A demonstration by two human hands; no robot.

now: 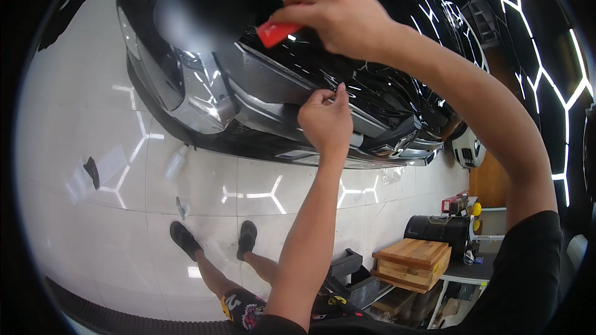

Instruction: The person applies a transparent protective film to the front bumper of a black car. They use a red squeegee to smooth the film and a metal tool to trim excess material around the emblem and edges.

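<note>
In my right hand (338,15) is a flat red squeegee (277,32), held by one end over the glossy black hood of a car (385,80). Whether its edge presses on the paint is hard to tell. Lower down, my left hand (326,125) is closed in a pinch beside the grey strip (273,68) along the car's front edge. What its fingertips hold, if anything, is too small to make out. A headlight (208,108) lies left of that hand. A blurred patch hides part of the bodywork at the upper left.
On the pale tiled floor (205,189) lie a clear bottle (176,162), a small dark tool (180,208) and clear plastic pieces (112,164). A wooden box (413,263), a black case (437,232) and black bins (354,276) stand at the lower right.
</note>
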